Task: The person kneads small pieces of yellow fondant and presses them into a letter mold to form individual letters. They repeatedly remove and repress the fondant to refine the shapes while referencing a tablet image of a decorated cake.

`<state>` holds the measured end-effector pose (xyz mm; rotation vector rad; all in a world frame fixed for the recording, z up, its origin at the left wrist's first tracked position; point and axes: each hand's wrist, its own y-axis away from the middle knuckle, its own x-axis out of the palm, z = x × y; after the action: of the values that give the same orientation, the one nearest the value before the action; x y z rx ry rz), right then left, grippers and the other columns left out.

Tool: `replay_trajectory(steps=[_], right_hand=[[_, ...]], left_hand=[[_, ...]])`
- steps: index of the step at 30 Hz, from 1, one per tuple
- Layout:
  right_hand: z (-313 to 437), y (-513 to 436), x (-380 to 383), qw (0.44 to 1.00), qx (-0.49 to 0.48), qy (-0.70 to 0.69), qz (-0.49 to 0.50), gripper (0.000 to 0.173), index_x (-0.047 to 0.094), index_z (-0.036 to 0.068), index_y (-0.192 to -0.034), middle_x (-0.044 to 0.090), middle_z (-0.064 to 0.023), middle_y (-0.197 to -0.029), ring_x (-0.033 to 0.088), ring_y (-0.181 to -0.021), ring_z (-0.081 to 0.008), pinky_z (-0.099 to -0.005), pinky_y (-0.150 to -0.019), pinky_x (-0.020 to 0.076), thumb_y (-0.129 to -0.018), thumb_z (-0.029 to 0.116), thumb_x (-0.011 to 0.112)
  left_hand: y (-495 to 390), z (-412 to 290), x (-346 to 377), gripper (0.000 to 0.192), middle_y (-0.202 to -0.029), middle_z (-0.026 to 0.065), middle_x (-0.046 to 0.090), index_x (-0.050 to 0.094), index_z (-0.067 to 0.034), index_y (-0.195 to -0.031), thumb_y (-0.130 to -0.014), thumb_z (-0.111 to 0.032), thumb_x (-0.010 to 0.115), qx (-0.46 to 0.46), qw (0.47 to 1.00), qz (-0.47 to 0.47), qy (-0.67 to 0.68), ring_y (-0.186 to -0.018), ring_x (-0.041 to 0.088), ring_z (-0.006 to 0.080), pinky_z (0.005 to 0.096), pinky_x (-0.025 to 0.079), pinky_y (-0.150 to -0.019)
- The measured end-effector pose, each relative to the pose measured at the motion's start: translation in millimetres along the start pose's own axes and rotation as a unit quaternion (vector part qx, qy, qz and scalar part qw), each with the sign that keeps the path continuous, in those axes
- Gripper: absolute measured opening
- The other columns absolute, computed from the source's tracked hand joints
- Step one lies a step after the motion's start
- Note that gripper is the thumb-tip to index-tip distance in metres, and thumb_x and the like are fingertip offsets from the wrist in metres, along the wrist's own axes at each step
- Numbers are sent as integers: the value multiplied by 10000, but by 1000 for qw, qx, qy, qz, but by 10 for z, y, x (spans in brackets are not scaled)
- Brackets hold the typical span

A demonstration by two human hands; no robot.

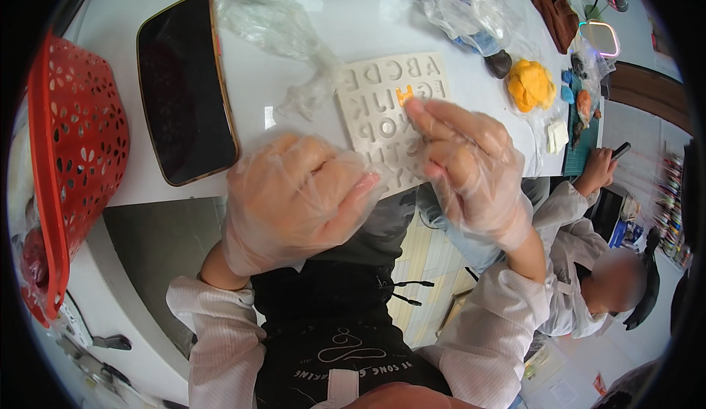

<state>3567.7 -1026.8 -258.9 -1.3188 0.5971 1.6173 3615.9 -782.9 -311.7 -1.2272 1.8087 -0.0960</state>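
A pale letter mold (372, 73) lies on the white table in front of me, with rows of letter-shaped hollows. Orange-yellow dough fills the H hollow (404, 93). My right hand (474, 172), in a clear plastic glove, reaches over the mold's right side. Its extended fingertips are at the lower end of the H; whether they press on it is unclear. Similarly gloved, my left hand (300, 205) is curled at the mold's lower left corner, near the table's front edge. The insides of both hands are hidden.
A large dark-screened phone (185, 89) and a red perforated basket (88, 150) are to the left. Crumpled clear plastic (270, 23) lies behind the mold. Yellow dough (530, 85) and a dark lump (498, 64) are to the right. Another person (568, 254) sits at the right, holding a dark object.
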Motion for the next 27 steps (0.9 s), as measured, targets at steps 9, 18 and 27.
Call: replay_trajectory(steps=[9,18,27], right_hand=[[-140,-113,126,998,-22,41,-45,122,596,75,-936,738,-147,-1290,667,-1214,-332,-419,-951,534,-965,150,687],[32,-40,-8,1000,-18,-3,0,160,569,69,-923,729,-159,-1301,669,-1190,-332,-408,-908,544,-954,151,703],[-64,-167,202,998,-19,15,-60,139,574,64,-923,733,-152,-1296,657,-1214,-337,-416,-944,531,-946,116,700]], left_hand=[[9,1,48,149,-773,-16,580,708,-166,-834,-773,-215,834,8,1000,-11,-8,-615,591,193,322,460,-510],[27,12,44,163,-789,-15,592,706,-169,-850,-768,-209,842,2,1000,-14,10,-627,603,196,321,467,-515],[35,-14,46,179,-802,-13,593,700,-176,-874,-769,-193,843,6,1000,-8,-10,-641,611,194,335,473,-510]])
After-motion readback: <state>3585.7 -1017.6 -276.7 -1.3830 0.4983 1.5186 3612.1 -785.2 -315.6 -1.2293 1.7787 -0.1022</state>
